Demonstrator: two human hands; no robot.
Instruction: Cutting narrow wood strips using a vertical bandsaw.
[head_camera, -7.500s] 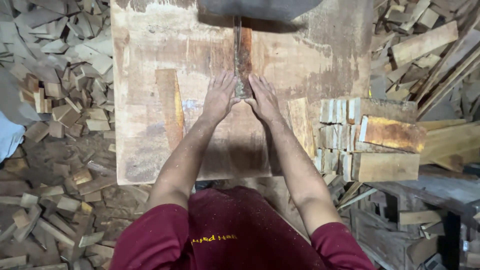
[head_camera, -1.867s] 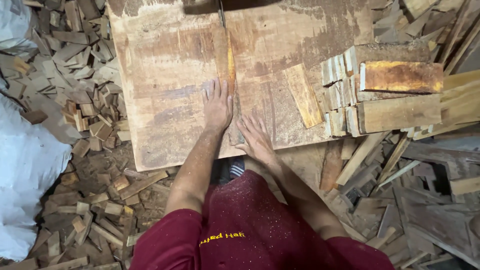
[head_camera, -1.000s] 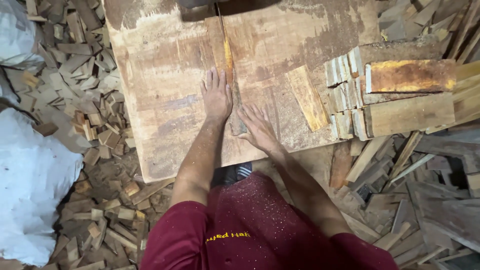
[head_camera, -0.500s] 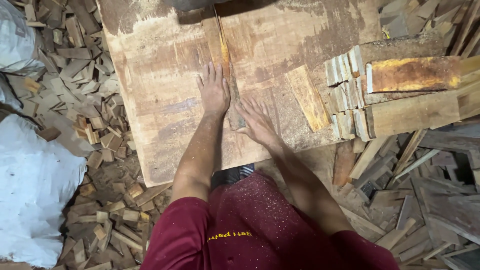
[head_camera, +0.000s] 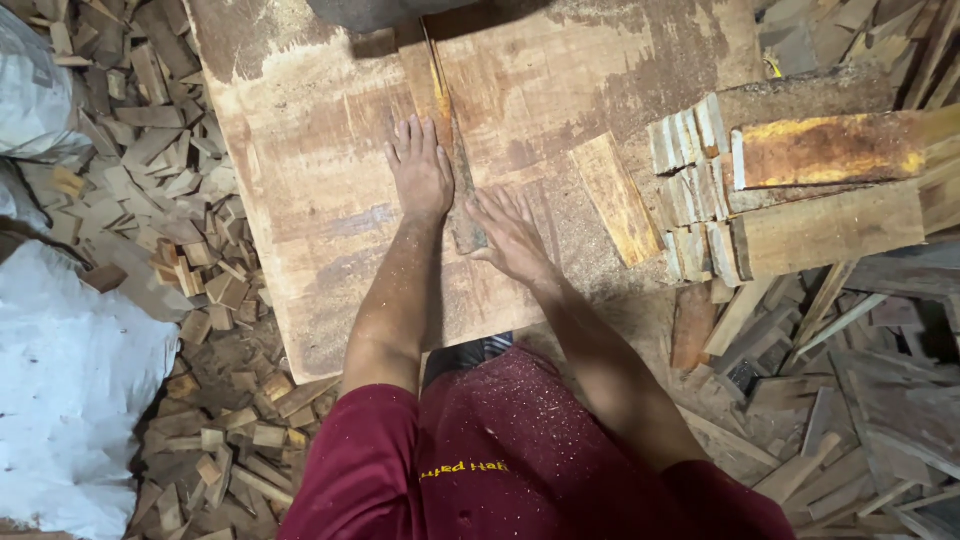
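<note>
both hands lie flat and open, gripping nothing, the left hand (head_camera: 420, 170) and right hand (head_camera: 510, 232) flanking a narrow wood strip (head_camera: 455, 160) to steady it on the table (head_camera: 300, 200).

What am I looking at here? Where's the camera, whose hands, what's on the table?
There is no machine arm here: a person works with bare hands, and the one camera sits on their head, looking straight down. The left hand lies flat on a worn wooden table, beside a narrow wood strip that runs away from the person. The right hand rests flat at the strip's near end, its fingers spread. Neither hand grips anything. To the right lie a loose plank and a stack of cut blocks. Wood offcuts cover the floor, with a white sack on the left.
</note>
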